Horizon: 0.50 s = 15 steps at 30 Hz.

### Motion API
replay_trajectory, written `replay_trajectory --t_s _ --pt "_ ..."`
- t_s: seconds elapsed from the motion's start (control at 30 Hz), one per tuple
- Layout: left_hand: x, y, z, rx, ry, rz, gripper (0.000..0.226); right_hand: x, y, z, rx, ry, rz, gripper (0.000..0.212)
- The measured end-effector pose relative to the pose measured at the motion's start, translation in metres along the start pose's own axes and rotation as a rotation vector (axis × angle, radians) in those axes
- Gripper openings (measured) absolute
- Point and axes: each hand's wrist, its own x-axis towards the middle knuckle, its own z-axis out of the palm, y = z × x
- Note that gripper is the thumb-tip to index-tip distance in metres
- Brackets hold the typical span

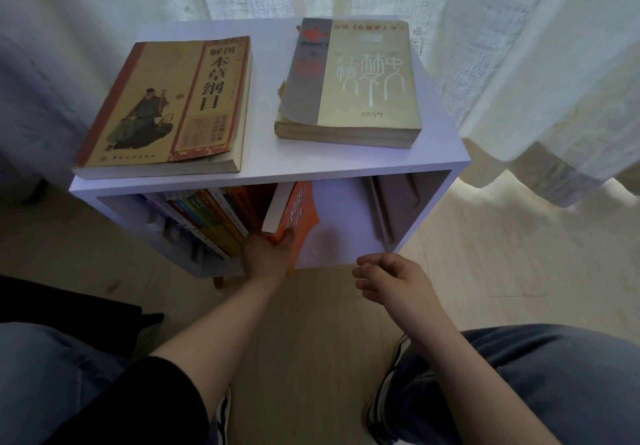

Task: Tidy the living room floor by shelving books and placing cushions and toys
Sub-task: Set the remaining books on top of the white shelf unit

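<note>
A low white shelf unit point(346, 164) stands in front of me. My left hand point(266, 254) grips the bottom of an orange book point(301, 216), which stands tilted in the shelf's opening, leaning on a row of several upright books point(207, 216). My right hand point(388, 278) hovers by the shelf's front edge, fingers loosely curled, holding nothing. Two books lie flat on the shelf top: a tan one with a robed figure point(166, 108) at the left and a beige and grey one point(353, 84) at the right.
A thin grey item point(384, 209) leans against the inside right wall of the shelf. White curtains point(519, 63) hang behind and to both sides. Light wooden floor point(311, 340) lies between my knees, which are in blue jeans.
</note>
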Motion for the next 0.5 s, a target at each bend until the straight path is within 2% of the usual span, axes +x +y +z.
replay_trajectory --t_s 0.23,0.4,0.5 --pt "-0.031 0.003 -0.021 -0.007 -0.084 0.056 0.040 0.004 0.000 0.001 -0.042 0.012 -0.012 0.016" --pt "-0.071 0.020 -0.054 -0.036 -0.166 0.151 0.018 -0.002 0.001 0.001 -0.080 0.010 -0.027 0.020" --pt "-0.087 0.032 -0.073 -0.041 -0.258 0.205 0.015 -0.012 -0.001 0.000 -0.107 -0.019 -0.035 0.027"
